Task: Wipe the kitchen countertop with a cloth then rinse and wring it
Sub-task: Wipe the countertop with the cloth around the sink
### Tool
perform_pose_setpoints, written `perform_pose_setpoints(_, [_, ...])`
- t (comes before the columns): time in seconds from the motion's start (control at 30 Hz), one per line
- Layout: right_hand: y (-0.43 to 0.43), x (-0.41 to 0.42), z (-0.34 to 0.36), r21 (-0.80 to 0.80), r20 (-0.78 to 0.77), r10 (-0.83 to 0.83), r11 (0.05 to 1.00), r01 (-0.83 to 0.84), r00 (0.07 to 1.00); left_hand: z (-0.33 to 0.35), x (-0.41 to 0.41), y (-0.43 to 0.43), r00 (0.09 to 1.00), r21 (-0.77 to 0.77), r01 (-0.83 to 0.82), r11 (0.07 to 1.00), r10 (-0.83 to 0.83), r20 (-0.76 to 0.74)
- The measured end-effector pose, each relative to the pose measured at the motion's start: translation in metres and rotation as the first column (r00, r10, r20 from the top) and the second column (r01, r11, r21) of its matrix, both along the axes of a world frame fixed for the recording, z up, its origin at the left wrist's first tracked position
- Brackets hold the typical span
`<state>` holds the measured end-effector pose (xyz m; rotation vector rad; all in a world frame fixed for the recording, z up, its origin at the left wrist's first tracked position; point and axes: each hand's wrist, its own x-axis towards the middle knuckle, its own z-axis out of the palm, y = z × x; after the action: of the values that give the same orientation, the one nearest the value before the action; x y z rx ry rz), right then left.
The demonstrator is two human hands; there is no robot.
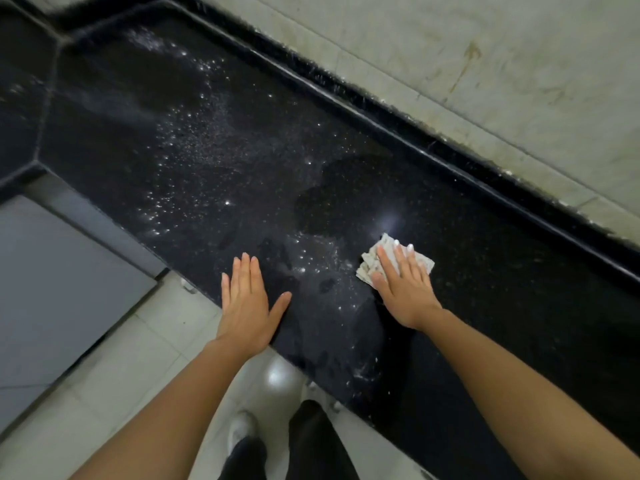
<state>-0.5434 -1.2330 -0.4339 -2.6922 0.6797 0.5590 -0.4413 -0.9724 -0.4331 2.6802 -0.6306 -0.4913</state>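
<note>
A black speckled stone countertop (242,140) runs from upper left to lower right, wet in patches with bright droplets. A small folded whitish cloth (372,259) lies on it near the front edge. My right hand (403,282) presses flat on the cloth with straight fingers, covering most of it. My left hand (247,299) rests flat on the counter's front edge, fingers straight and together, thumb spread, holding nothing.
A raised black lip (381,123) borders the counter's back, below a stained tiled wall (485,64). A grey cabinet panel (52,289) stands at the lower left. Pale floor tiles (138,368) and my legs and a white shoe (242,427) show below.
</note>
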Motion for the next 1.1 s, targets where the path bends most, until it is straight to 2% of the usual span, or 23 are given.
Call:
perform_pose_setpoints(0.13, [0.037,-0.055,0.0,0.002,-0.004,-0.114,0.993,0.114,0.993,-0.004,-0.004,0.032,0.999,0.041,0.019,0.999,-0.02,0.029])
perform_pose_setpoints(0.33, [0.103,-0.115,0.0,-0.015,0.016,-0.162,0.987,0.163,0.987,-0.015,0.005,0.057,0.993,0.145,0.112,0.983,-0.115,0.014])
perform_pose_setpoints(0.5, [0.137,-0.15,0.0,-0.029,-0.01,-0.191,0.981,0.191,0.981,-0.019,0.007,0.06,0.991,0.088,0.137,0.987,-0.137,-0.005])
perform_pose_setpoints(0.63, [0.156,-0.137,0.0,-0.006,-0.002,-0.258,0.966,0.258,0.966,-0.021,0.007,0.059,0.989,0.093,0.143,0.985,-0.146,0.017])
perform_pose_setpoints(0.93, [0.193,-0.031,-0.01,-0.027,0.087,-0.061,0.998,0.064,0.994,-0.019,0.006,0.055,0.989,0.1,0.148,0.984,-0.148,-0.01])
perform_pose_setpoints(1.1, [0.165,-0.044,-0.01,-0.077,0.061,0.217,0.974,-0.212,0.974,-0.02,0.007,0.058,0.988,0.096,0.154,0.983,-0.153,-0.019])
